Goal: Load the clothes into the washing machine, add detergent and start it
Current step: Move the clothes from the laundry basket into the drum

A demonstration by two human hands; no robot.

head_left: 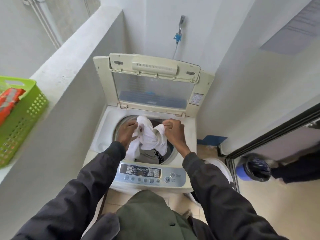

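Clothes: white garment (149,135) held over the washing machine (103,135) drum, w/ grey items (149,155) already inside. Nearest is the control panel (147,174). Left hand (127,131) and right hand (174,131) each pinch a bunch of the fabric. Lid (154,84) stands open behind; green basket (22,118) on ledge at left.

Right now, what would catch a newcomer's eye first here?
Both hands, left hand and right hand, grip a white garment over the open washing machine, its lid raised behind. On the ledge at left sits a green basket.
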